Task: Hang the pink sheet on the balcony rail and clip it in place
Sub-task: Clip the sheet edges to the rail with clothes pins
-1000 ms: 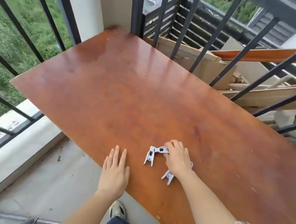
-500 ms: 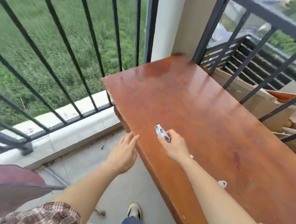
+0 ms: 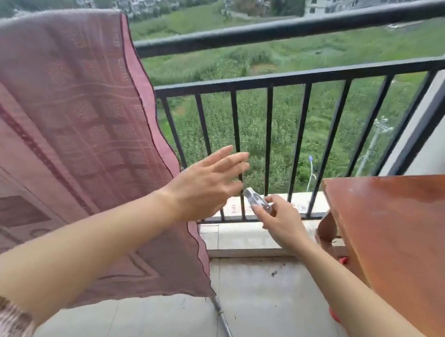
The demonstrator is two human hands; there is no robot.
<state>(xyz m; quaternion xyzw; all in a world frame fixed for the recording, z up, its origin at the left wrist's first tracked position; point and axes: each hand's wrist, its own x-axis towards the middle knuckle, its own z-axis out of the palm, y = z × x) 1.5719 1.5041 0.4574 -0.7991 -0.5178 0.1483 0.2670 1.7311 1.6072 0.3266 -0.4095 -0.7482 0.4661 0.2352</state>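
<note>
The pink patterned sheet [image 3: 64, 136] hangs over the black balcony rail [image 3: 283, 29] at the left and drapes down toward the floor. My right hand [image 3: 278, 222] pinches a white plastic clip [image 3: 256, 200] in mid-air in front of the railing bars. My left hand [image 3: 208, 186] is raised with fingers spread and straight, just right of the sheet's edge and left of the clip, holding nothing.
A reddish wooden table [image 3: 406, 226] stands at the right against the wall. A low white ledge [image 3: 249, 241] runs under the railing bars [image 3: 267, 145]. A thin metal rod [image 3: 227, 332] lies on the grey tile floor. Fields lie far below.
My view has swung left from the table to the rail and sheet. My right hand lifted a clip off the table and carried it toward the rail; my left hand rose off the table.
</note>
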